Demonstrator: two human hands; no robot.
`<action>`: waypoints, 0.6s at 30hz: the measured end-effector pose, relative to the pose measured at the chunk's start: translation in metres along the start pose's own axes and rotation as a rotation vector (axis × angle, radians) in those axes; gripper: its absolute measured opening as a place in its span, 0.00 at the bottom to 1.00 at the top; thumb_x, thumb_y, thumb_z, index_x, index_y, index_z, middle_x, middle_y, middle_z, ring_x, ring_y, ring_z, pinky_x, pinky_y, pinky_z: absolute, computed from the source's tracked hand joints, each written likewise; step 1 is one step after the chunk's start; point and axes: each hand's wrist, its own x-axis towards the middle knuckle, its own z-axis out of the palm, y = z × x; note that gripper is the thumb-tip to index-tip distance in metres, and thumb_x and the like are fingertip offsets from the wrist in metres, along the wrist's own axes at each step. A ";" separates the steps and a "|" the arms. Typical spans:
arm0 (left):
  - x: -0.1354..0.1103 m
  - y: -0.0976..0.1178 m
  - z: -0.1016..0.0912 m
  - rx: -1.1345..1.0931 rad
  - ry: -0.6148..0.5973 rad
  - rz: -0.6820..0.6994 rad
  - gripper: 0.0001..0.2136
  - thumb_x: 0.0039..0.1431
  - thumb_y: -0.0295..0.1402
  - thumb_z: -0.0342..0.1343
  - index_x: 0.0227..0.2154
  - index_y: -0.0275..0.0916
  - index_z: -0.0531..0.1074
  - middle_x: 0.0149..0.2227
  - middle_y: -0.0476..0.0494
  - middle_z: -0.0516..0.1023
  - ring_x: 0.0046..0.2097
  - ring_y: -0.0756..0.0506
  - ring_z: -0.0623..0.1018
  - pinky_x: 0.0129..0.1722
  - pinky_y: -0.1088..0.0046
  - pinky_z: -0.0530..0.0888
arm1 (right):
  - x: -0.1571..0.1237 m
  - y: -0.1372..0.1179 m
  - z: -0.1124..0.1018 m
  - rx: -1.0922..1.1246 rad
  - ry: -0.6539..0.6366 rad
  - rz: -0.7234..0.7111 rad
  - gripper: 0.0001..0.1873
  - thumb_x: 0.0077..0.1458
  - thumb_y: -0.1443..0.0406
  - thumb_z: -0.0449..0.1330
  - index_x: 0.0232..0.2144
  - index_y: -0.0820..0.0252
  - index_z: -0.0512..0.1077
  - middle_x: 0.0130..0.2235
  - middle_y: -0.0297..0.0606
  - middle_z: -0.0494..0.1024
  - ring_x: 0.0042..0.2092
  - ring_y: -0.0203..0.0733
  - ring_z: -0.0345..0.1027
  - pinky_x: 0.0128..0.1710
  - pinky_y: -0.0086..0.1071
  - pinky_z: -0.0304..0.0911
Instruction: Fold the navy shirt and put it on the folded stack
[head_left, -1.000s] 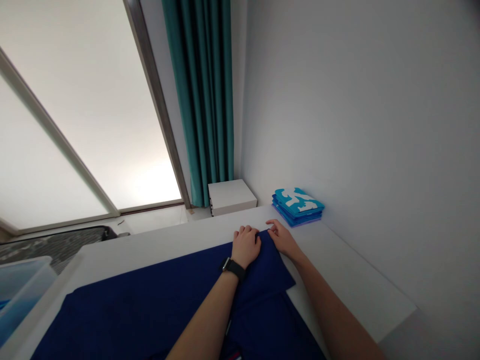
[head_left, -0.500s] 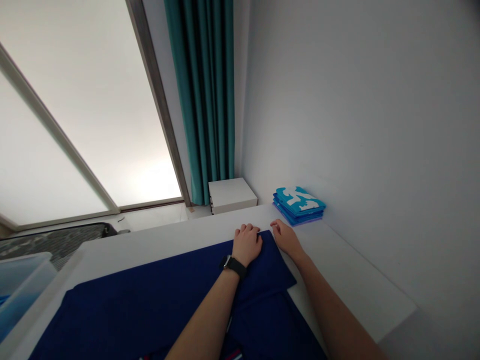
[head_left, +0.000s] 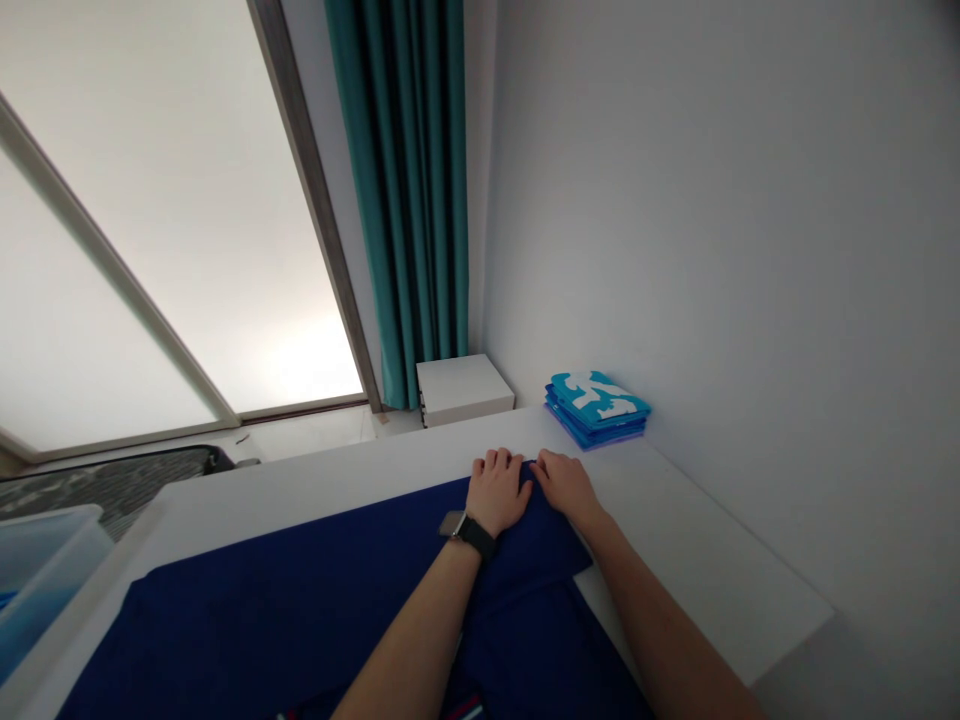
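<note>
A navy shirt (head_left: 300,590) lies spread over the white table (head_left: 690,540), with a bit of red and white striped trim near the bottom edge of the view. My left hand (head_left: 498,494) rests palm down on its far part, fingers spread, a dark watch on the wrist. Just to the right, my right hand (head_left: 567,484) has its fingers curled together at the shirt's far right corner, pinching the cloth there. Part of the shirt is hidden under my forearms.
A stack of folded blue clothes (head_left: 598,412) sits on the table's far side by the wall. Beyond the table stand a white cabinet (head_left: 465,388) and a teal curtain (head_left: 409,200). A clear plastic bin (head_left: 56,570) is at the lower left.
My right hand has moved slightly left, from beside the shirt onto its far right corner, and closed there. My left hand stays nearly in place on the cloth.
</note>
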 end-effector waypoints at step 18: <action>0.004 0.003 -0.036 -0.076 -0.076 0.045 0.18 0.63 0.38 0.46 0.53 0.41 0.67 0.51 0.38 0.74 0.55 0.37 0.69 0.52 0.58 0.65 | -0.001 0.001 0.002 -0.037 0.030 -0.002 0.09 0.65 0.64 0.50 0.32 0.58 0.67 0.34 0.38 0.78 0.39 0.42 0.71 0.35 0.33 0.46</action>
